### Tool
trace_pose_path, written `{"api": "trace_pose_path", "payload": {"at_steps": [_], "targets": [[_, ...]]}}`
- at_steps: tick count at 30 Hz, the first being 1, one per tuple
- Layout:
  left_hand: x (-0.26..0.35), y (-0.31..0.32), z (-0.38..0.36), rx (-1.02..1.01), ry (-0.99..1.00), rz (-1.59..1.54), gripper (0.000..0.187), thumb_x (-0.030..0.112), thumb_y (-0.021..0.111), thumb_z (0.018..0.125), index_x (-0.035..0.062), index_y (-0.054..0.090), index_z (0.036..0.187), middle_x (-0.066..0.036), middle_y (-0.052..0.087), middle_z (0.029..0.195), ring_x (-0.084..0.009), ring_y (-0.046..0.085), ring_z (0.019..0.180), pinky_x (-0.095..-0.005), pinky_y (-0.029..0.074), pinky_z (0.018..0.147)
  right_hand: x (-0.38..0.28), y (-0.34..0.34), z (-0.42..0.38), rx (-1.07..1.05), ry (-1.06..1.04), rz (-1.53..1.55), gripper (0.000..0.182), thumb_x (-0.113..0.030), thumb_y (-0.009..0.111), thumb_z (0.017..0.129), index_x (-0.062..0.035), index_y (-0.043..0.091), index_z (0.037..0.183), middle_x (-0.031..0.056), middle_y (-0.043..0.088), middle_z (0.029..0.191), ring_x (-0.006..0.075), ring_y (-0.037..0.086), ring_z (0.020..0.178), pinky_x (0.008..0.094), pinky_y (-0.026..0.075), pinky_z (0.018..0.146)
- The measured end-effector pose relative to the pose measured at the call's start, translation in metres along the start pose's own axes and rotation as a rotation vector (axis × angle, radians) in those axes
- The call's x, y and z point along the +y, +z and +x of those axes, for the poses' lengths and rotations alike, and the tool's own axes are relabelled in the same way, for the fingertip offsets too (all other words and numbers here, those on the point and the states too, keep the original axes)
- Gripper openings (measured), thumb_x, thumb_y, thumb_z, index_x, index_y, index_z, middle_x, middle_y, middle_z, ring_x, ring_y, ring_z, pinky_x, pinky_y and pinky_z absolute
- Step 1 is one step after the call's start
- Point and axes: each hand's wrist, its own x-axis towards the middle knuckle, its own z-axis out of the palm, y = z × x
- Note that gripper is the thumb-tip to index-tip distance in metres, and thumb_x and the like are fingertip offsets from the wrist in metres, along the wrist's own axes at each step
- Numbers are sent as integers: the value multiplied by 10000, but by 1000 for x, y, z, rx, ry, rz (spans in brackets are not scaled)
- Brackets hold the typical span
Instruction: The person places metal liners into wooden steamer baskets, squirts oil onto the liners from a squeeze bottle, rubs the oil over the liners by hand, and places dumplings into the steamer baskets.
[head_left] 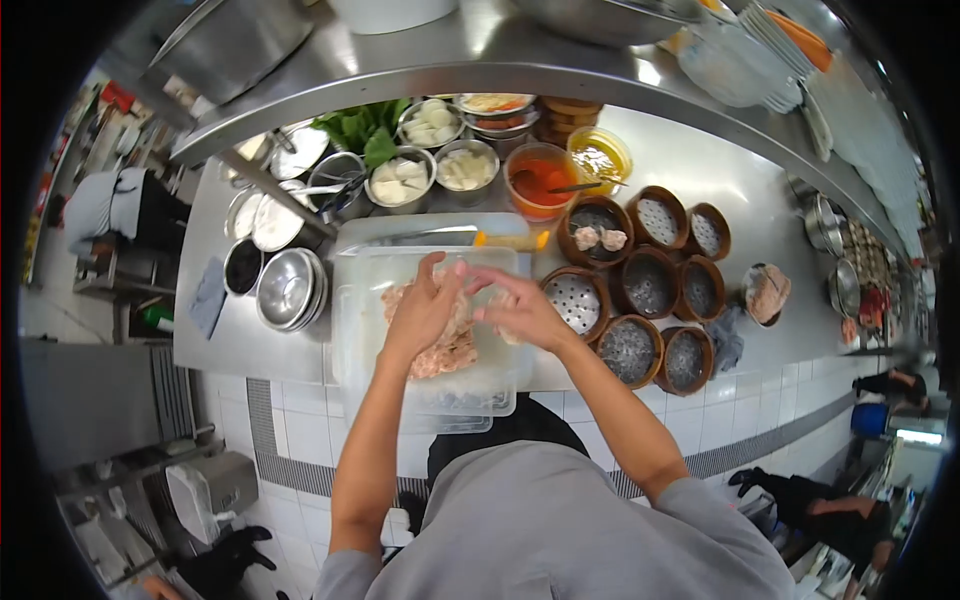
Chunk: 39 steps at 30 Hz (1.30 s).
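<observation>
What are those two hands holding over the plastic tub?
It cannot be told: both hands meet fingertip to fingertip above the pink filling, hiding anything between them.

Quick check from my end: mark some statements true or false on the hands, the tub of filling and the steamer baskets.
1. Both hands are over the clear plastic tub. True: the left hand and right hand meet above the pinkish filling.
2. Every bamboo steamer basket is empty. False: one basket holds two dumplings.
3. The orange-red sauce tub sits behind the plastic tub. True.
4. The stacked metal bowls sit to the right of the baskets. False: they are left of the plastic tub.
</observation>
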Motion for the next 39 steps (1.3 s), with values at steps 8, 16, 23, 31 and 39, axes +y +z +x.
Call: {"api": "trace_pose_path", "payload": {"at_steps": [8,16,23,31,39], "targets": [[30,8,-7,-595,2,-128,753,404,774,907,-34,473,1440,-189,704,1085,-215,707,910,-317,565,797,16,-47,-44,16,-117,-285,587,-215,886,797,-25,645,1298,63,700,1155,131,619,1082,301,489,963],[38,60,-17,-687,-21,-93,492,37,831,837,-39,634,1281,-120,710,1140,-151,693,975,-270,567,836,13,-85,-93,138,-52,-238,549,-299,890,791,-40,694,1233,77,739,1097,152,671,1004,307,518,905],[37,91,-13,-843,-106,-414,434,8,782,880,-46,634,1284,-112,705,1190,-150,672,1086,-291,546,950,9,-113,-113,134,-13,-157,470,-221,891,798,-34,740,1202,61,755,1035,107,671,900,288,552,825],[39,114,3,-873,-190,-437,371,44,744,924,-35,648,1273,-99,723,1133,-139,691,992,-266,555,884,9,-134,-113,154,225,59,408,-148,853,840,-21,742,1211,41,747,969,60,620,717,240,536,625],[29,130,14,-913,-184,-537,379,58,747,925,-33,644,1279,-108,733,1111,-136,698,982,-264,553,889,18,-148,-114,142,171,80,380,-118,814,878,-32,730,1239,46,749,1013,55,615,706,230,529,625]]}}
